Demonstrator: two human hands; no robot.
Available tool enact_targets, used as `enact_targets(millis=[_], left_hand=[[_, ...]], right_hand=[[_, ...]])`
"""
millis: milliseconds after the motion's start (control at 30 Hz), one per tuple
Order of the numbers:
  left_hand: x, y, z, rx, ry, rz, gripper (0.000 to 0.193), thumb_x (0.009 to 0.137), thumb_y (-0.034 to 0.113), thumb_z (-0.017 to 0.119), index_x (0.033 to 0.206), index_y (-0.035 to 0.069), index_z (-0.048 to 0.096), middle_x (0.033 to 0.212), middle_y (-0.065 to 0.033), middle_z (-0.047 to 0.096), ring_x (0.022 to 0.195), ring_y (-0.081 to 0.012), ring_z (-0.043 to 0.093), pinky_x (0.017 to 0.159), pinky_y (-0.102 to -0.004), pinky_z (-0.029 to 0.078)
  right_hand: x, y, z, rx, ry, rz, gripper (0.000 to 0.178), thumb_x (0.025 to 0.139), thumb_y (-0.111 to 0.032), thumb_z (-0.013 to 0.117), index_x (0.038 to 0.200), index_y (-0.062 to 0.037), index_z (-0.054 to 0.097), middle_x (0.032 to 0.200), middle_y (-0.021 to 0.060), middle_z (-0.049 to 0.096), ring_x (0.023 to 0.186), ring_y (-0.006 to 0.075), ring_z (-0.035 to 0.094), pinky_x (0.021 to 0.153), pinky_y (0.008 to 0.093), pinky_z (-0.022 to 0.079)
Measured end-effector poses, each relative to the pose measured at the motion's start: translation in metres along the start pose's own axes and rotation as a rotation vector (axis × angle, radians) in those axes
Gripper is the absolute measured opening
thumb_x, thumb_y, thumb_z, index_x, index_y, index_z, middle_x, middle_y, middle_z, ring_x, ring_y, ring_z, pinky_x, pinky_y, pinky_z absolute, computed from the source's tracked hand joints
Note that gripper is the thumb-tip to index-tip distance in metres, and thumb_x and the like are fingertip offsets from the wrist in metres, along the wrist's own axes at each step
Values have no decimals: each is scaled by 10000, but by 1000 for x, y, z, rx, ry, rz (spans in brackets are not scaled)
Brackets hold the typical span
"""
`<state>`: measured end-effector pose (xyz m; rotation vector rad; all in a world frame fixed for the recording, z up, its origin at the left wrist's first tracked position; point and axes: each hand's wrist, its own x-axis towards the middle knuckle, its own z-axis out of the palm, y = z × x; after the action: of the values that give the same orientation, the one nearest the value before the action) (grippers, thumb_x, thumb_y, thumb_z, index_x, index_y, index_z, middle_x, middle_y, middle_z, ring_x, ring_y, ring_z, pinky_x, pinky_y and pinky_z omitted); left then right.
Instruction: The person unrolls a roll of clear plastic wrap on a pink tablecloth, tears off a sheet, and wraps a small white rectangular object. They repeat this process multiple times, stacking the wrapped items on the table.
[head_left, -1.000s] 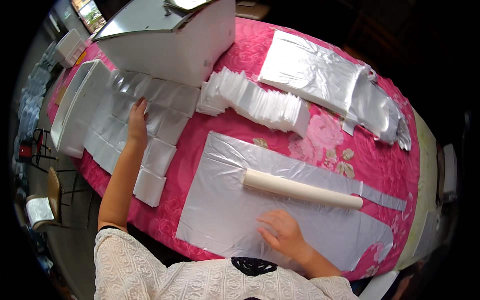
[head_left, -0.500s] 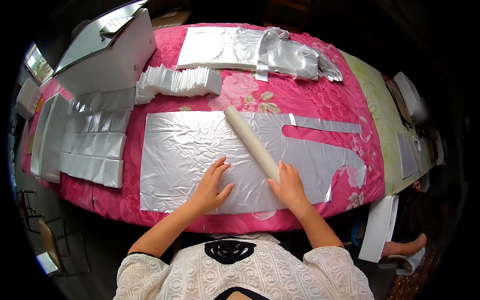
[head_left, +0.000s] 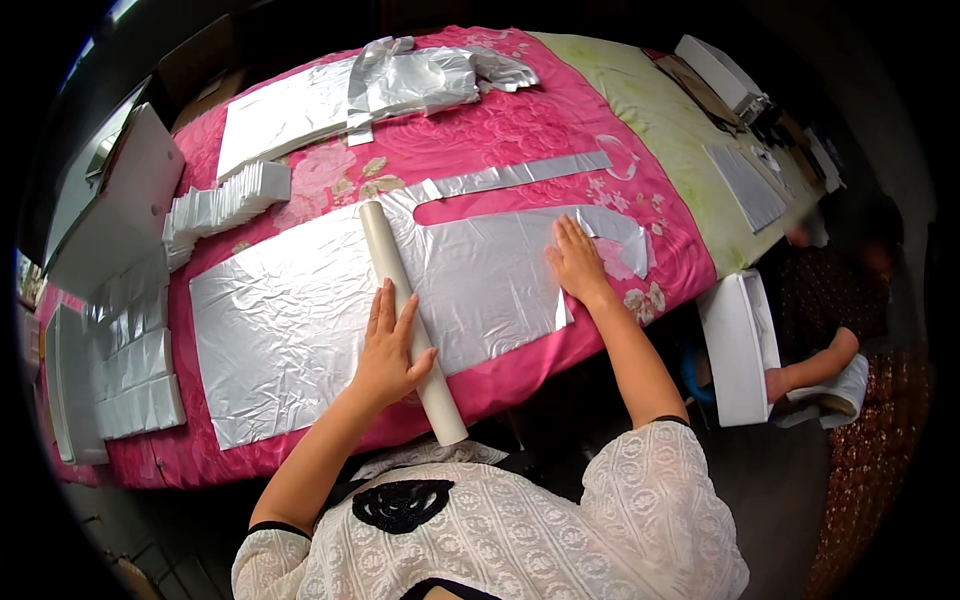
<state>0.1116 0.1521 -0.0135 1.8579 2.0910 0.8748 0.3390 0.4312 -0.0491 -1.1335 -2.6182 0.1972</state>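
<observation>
A glossy silver-white plastic sheet (head_left: 270,330), shaped like an apron with a long slot and straps at its right end, lies spread before me with many wrinkles. Across its middle rests a pale round tube (head_left: 386,245), its near end sticking out past the table edge. My left hand (head_left: 388,350) lies on the tube, fingers stretched and thumb apart, not wrapped round it. Flat on the sheet's right part, near the curved cut-out, is my right hand (head_left: 577,260), fingers extended and holding nothing.
Behind lies a stack of similar silvery sheets (head_left: 285,115). At left stand folded white packets (head_left: 225,205), more flat packets (head_left: 140,365) and a white foam box (head_left: 125,190). Another person's arm (head_left: 815,368) reaches to a white box (head_left: 735,345) at right. A pink flowered cloth (head_left: 500,125) covers the table.
My right hand has left the tube and moved right onto the sheet. My left hand has come onto the tube, which now lies nearer me and steeper. The view has turned right.
</observation>
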Motion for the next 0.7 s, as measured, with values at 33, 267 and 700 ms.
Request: enact_targets(millis=[33,267,700], left_hand=[[1,-1,3,7,7,14,725,734,296,617,1351,39,337,1453,-278,77,1344,-439,95,1082,-462,165],[3,1,6,58,13,13,677,715,250,622,1311,37,381,1464,-245,93,1350,-425,88,1078,-482,168],[10,11,22,63,42,47,612,716,262,652,1227,-8,450,1446,-254,144,1343,-431,105,1074,-473,184]], right_hand=[[4,20,-1,-39,20,79,547,889,-304,458,1329,8,365,1419,165,308,1317,304,276,1083,383,215],[6,100,-14,-190,148,510,431,883,-198,435,1258,14,455,1353,162,408,1267,270,373,1047,367,294],[13,55,-49,-494,485,12,72,723,-115,568,740,-47,588,736,92,612,800,275,583,901,425,367]])
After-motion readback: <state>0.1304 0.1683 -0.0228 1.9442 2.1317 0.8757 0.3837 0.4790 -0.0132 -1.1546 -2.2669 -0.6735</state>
